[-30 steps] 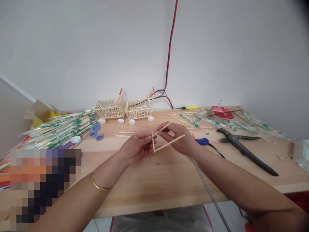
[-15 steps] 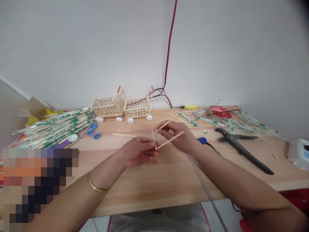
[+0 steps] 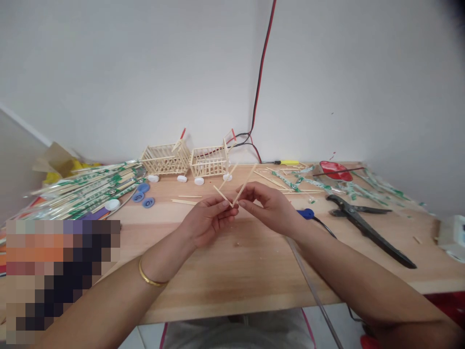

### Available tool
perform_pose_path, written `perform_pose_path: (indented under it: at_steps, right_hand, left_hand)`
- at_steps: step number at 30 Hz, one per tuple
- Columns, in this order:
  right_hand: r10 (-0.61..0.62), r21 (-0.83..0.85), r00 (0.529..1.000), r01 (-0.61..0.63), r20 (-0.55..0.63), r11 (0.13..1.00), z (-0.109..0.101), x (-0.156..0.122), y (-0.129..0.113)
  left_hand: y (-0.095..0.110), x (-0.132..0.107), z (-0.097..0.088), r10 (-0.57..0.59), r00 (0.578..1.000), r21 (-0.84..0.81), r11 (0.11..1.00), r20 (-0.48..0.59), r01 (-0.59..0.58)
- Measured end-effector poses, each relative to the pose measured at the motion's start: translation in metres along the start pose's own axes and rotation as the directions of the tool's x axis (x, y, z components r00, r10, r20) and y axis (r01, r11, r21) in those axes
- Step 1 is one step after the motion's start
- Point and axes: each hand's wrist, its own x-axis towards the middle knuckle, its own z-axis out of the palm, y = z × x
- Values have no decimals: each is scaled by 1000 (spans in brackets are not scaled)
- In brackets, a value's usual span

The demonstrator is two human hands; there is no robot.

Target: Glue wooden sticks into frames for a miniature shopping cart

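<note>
Turning a pale, three-sided frame of thin wooden sticks (image 3: 243, 185) above a light wooden tabletop (image 3: 218, 281)

Head view: over the last second the frame has swung round; its free ends, which leaned towards the right, now point up and away. No stick appears added, so this reads as repositioning rather than joining. The left hand (image 3: 209, 218) pinches it near the lower corner; the right hand (image 3: 269, 206) has its fingertips close by that corner, but whether they grip it cannot be told. The far stick blurs against a small cart of pale sticks on round white wheels (image 3: 209, 168), a blue plastic piece with a black cord (image 3: 307, 214) is partly covered by the right arm, and coarse pixelation masks the lower left
</note>
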Motion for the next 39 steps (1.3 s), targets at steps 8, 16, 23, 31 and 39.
perform_pose_path:
  at_steps: [8, 16, 23, 31, 39]
  right_hand:
    - [-6, -72, 1000, 6, -1, 997, 0, 0, 4]
    - [53, -53, 998, -52, 21, 997, 0, 0, 8]
    - [68, -31, 997, -67, 44, 997, 1, 1, 8]
    - [73, 7, 996, -74, 43, 997, 2, 0, 11]
    - [220, 166, 974, -227, 63, 959, -4, 3, 30]
  left_hand:
    - [-2, 0, 1, 29, 999, 51, 998, -16, -29]
    - [-2, 1, -1, 48, 997, 68, 997, -53, -44]
    - [-3, 1, -2, 58, 997, 74, 996, -55, -54]
    - [-4, 1, -2, 58, 997, 102, 993, -42, -53]
    - [0, 0, -3, 10, 1000, 87, 996, -27, -8]
